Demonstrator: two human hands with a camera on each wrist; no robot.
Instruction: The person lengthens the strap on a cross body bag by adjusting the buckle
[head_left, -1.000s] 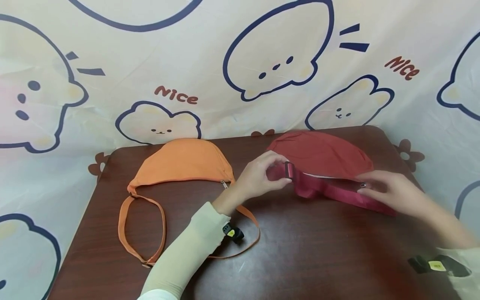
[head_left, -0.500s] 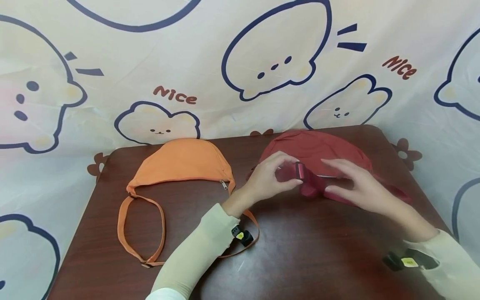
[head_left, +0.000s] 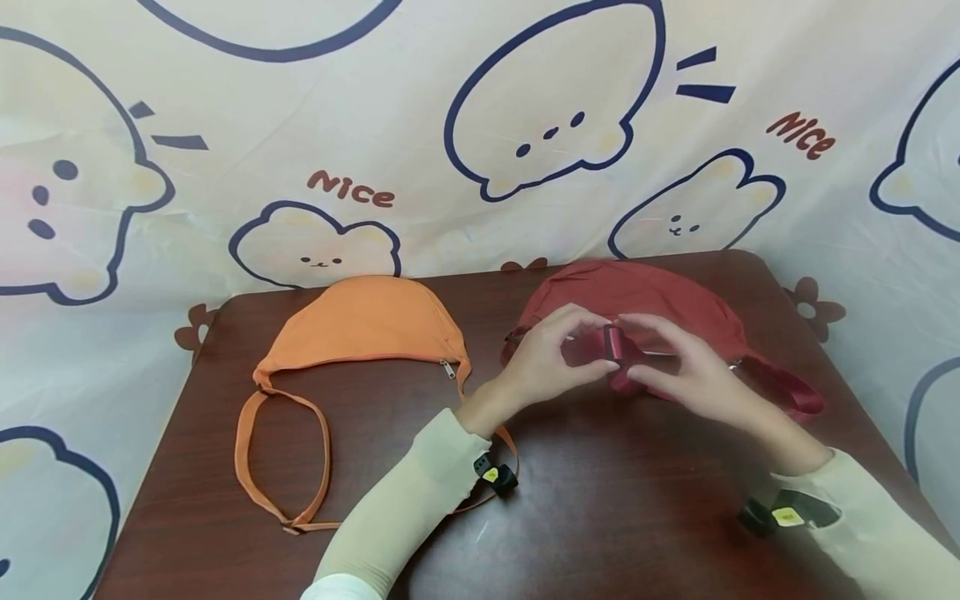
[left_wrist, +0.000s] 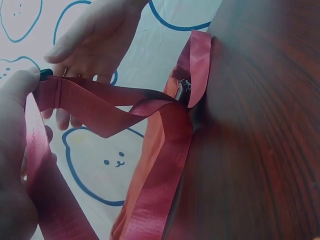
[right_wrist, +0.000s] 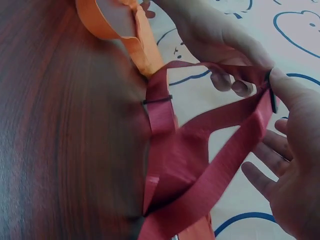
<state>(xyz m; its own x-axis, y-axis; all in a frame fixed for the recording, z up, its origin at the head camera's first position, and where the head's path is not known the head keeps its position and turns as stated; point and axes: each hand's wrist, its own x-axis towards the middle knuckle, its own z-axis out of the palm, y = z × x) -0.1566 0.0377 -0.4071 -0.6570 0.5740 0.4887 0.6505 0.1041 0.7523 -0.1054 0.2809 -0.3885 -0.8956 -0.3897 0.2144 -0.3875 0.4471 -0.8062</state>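
Note:
My left hand (head_left: pixel 542 357) pinches a black strap slider (head_left: pixel 612 342) between thumb and fingers. The slider sits on the dark red webbing strap (left_wrist: pixel 85 102) of a red waist bag (head_left: pixel 637 293), which lies at the back right of the table. Close to the right of the slider, my right hand (head_left: pixel 697 367) has its thumb and fingers spread apart around the strap. In the right wrist view, its thumb reaches right up to the slider (right_wrist: pixel 272 92) while its other fingers extend below. The strap hangs in loops from the slider toward the bag.
An orange waist bag (head_left: pixel 375 321) lies at the back left of the brown table (head_left: pixel 600 517). Its strap (head_left: pixel 243 450) loops forward, partly behind my left forearm. A white cloth with cartoon drawings (head_left: pixel 420 125) hangs behind the table.
My right hand has let go of the strap farther right and moved left to the slider. My left hand has shifted slightly right, still pinching the slider.

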